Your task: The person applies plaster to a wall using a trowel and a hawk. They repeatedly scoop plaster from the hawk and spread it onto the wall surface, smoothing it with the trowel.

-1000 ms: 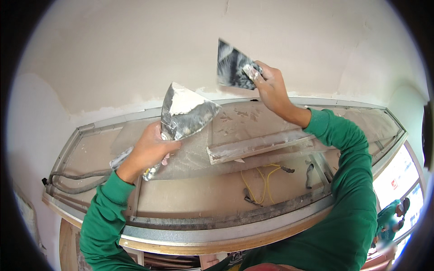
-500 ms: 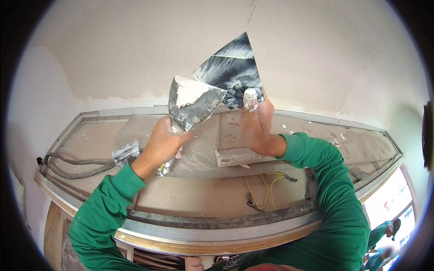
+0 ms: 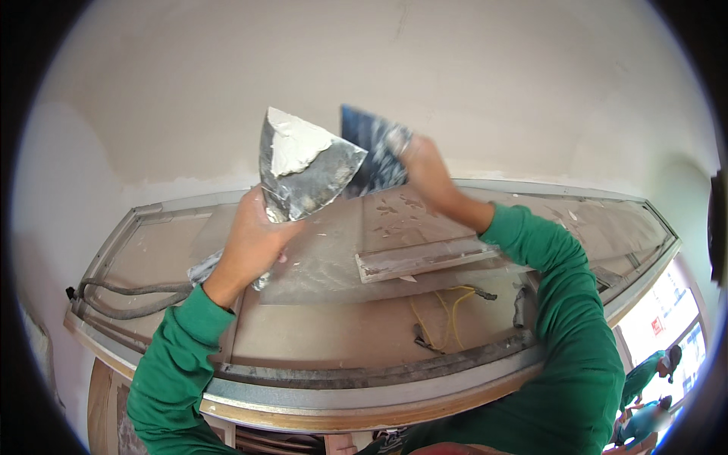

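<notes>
The left hand point(image 3: 254, 239) is clenched around the handle of a broad putty knife point(image 3: 307, 167), blade tilted up, with a lump of white plaster point(image 3: 296, 144) sitting on the blade's upper left part. The right hand point(image 3: 425, 171) grasps a second, darker blade point(image 3: 371, 148), blurred with motion, whose edge meets the first blade's right side just beside the plaster.

Judging from this, the step in hand is loading one blade from the other. To do it well, the left wrist should hold the loaded blade steady and tilted enough that the lump does not slide toward the handle, while the right blade draws across at a shallow angle, taking an even ribbon along its edge rather than a thick clot at 1 corner.

Outward from the grips, the smooth plastered wall point(image 3: 394, 68) rises behind both blades. Below the hands lies a recessed ledge point(image 3: 326, 326) spattered with white flecks, a loose board point(image 3: 425, 258) under the right forearm, yellow wires point(image 3: 447, 303) lower still, and a grey hose point(image 3: 129, 299) off to the left.

Compared with 0.5 s earlier, the 2 blades overlap less: the right blade has swung from in front of the left one to behind its right edge, and the right hand sits higher.
</notes>
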Demonstrator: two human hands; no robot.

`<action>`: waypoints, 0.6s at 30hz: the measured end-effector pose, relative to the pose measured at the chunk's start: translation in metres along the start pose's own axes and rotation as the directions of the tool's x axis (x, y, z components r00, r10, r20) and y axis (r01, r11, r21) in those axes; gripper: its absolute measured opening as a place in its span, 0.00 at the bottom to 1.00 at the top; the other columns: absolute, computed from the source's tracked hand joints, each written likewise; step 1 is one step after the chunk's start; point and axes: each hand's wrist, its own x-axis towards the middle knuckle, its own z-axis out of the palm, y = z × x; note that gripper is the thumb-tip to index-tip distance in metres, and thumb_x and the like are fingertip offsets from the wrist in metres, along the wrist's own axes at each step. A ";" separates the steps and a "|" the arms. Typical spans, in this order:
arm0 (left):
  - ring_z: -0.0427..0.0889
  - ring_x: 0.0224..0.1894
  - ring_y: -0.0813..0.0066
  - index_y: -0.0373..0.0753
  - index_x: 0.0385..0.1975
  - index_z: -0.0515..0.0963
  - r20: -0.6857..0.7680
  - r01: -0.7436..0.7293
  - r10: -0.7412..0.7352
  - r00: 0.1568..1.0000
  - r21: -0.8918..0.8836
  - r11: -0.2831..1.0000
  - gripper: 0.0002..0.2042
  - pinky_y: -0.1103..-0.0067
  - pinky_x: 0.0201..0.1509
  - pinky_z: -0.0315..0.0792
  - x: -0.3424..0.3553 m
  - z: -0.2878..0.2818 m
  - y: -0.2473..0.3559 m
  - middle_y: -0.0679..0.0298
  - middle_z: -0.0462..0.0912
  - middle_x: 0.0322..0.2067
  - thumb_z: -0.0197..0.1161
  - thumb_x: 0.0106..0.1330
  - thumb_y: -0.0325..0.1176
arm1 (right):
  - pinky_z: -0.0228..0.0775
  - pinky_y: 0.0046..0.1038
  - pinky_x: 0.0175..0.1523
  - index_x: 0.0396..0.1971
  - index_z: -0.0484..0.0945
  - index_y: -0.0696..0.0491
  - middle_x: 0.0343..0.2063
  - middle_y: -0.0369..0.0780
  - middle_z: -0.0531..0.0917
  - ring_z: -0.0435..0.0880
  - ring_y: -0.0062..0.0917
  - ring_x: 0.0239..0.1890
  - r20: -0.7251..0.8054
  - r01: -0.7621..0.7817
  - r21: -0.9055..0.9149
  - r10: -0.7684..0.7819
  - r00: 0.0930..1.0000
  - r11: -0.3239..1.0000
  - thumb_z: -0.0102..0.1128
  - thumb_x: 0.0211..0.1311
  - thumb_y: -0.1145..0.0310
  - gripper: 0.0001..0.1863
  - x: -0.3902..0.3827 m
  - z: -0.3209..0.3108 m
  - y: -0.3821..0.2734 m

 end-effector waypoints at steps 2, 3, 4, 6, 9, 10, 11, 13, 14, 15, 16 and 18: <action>0.71 0.14 0.83 0.29 0.41 0.72 0.000 -0.029 0.029 1.000 0.040 0.999 0.15 0.83 0.16 0.66 0.002 -0.003 -0.004 0.64 0.77 0.25 0.65 0.56 0.25 | 0.70 0.27 0.33 0.44 0.74 0.54 0.28 0.38 0.80 0.75 0.25 0.27 0.124 -0.333 0.627 0.333 0.935 0.704 0.44 0.74 0.60 0.14 0.010 -0.034 -0.002; 0.70 0.15 0.83 0.29 0.41 0.72 0.016 -0.035 0.034 0.999 0.067 0.997 0.15 0.83 0.16 0.66 0.005 -0.004 -0.008 0.65 0.77 0.25 0.66 0.56 0.26 | 0.65 0.19 0.27 0.43 0.74 0.51 0.28 0.34 0.79 0.71 0.18 0.23 0.600 -0.539 0.687 0.038 0.799 0.487 0.47 0.74 0.58 0.13 0.009 -0.051 0.004; 0.70 0.15 0.83 0.29 0.42 0.72 0.034 -0.044 0.041 0.999 0.091 0.995 0.15 0.83 0.16 0.66 0.008 -0.003 -0.012 0.65 0.77 0.25 0.66 0.56 0.26 | 0.63 0.18 0.24 0.43 0.74 0.51 0.27 0.34 0.79 0.70 0.17 0.21 0.651 -0.627 0.676 0.085 0.754 0.386 0.48 0.74 0.56 0.14 -0.003 -0.056 0.016; 0.71 0.15 0.83 0.29 0.40 0.74 0.031 -0.064 0.061 0.998 0.100 0.993 0.14 0.82 0.15 0.66 0.006 0.001 -0.021 0.65 0.78 0.25 0.65 0.55 0.26 | 0.63 0.17 0.22 0.45 0.74 0.51 0.27 0.33 0.78 0.71 0.17 0.20 0.610 -0.707 0.611 0.357 0.708 0.357 0.48 0.73 0.54 0.15 -0.040 -0.016 -0.011; 0.71 0.15 0.84 0.30 0.37 0.76 0.103 -0.114 0.100 0.990 0.138 0.984 0.12 0.82 0.14 0.65 -0.008 0.017 -0.004 0.67 0.76 0.23 0.63 0.54 0.25 | 0.72 0.24 0.29 0.46 0.74 0.52 0.32 0.35 0.80 0.77 0.24 0.28 0.449 -0.717 0.630 0.613 0.650 0.297 0.48 0.74 0.56 0.15 -0.052 0.028 -0.057; 0.71 0.15 0.84 0.31 0.37 0.77 0.120 -0.066 0.048 0.992 0.150 0.986 0.12 0.83 0.15 0.65 -0.015 0.021 0.001 0.67 0.77 0.23 0.63 0.53 0.25 | 0.74 0.27 0.32 0.46 0.74 0.52 0.34 0.36 0.80 0.79 0.26 0.31 0.455 -0.693 0.665 0.584 0.672 0.279 0.47 0.74 0.58 0.14 -0.041 0.039 -0.056; 0.71 0.16 0.84 0.31 0.39 0.76 0.149 -0.043 0.022 0.989 0.140 0.989 0.13 0.83 0.15 0.65 -0.020 0.024 0.004 0.66 0.78 0.25 0.65 0.53 0.26 | 0.75 0.29 0.34 0.45 0.74 0.53 0.36 0.37 0.80 0.79 0.28 0.33 0.434 -0.613 0.700 0.464 0.772 0.366 0.47 0.74 0.59 0.13 -0.020 0.045 -0.031; 0.72 0.17 0.83 0.31 0.42 0.75 0.197 0.013 -0.033 0.980 0.105 0.994 0.17 0.84 0.17 0.65 -0.018 0.032 0.004 0.65 0.79 0.27 0.70 0.54 0.27 | 0.75 0.31 0.36 0.44 0.73 0.54 0.37 0.38 0.80 0.79 0.28 0.36 0.328 -0.448 0.796 0.332 0.884 0.407 0.45 0.75 0.61 0.12 0.030 0.034 0.028; 0.71 0.17 0.83 0.32 0.43 0.74 0.185 0.042 -0.045 0.982 0.020 0.999 0.18 0.84 0.17 0.65 -0.014 0.037 0.007 0.66 0.78 0.27 0.71 0.54 0.27 | 0.74 0.31 0.36 0.44 0.73 0.54 0.37 0.39 0.80 0.79 0.28 0.36 0.253 -0.371 0.856 0.333 0.908 0.361 0.44 0.75 0.63 0.11 0.061 0.015 0.060; 0.71 0.17 0.83 0.33 0.43 0.74 0.161 0.089 -0.077 0.984 -0.064 0.994 0.18 0.85 0.17 0.65 -0.012 0.036 0.005 0.68 0.77 0.26 0.72 0.54 0.27 | 0.74 0.31 0.38 0.44 0.72 0.54 0.38 0.39 0.80 0.79 0.29 0.37 0.198 -0.323 0.880 0.350 0.916 0.347 0.44 0.74 0.64 0.11 0.072 0.007 0.066; 0.70 0.16 0.83 0.33 0.44 0.73 0.136 0.135 -0.115 0.984 -0.150 0.979 0.19 0.85 0.17 0.64 -0.011 0.035 0.004 0.69 0.76 0.25 0.73 0.54 0.27 | 0.75 0.31 0.40 0.44 0.72 0.55 0.39 0.40 0.79 0.80 0.29 0.39 0.145 -0.274 0.901 0.362 0.921 0.335 0.43 0.74 0.65 0.11 0.082 -0.001 0.068; 0.72 0.23 0.84 0.35 0.44 0.69 0.050 0.079 -0.070 0.996 -0.237 0.968 0.22 0.85 0.24 0.67 -0.004 0.022 -0.006 0.70 0.73 0.27 0.75 0.55 0.28 | 0.77 0.33 0.48 0.44 0.71 0.56 0.43 0.41 0.79 0.80 0.32 0.45 0.047 -0.228 0.888 0.416 0.908 0.399 0.43 0.73 0.66 0.11 0.055 -0.021 0.050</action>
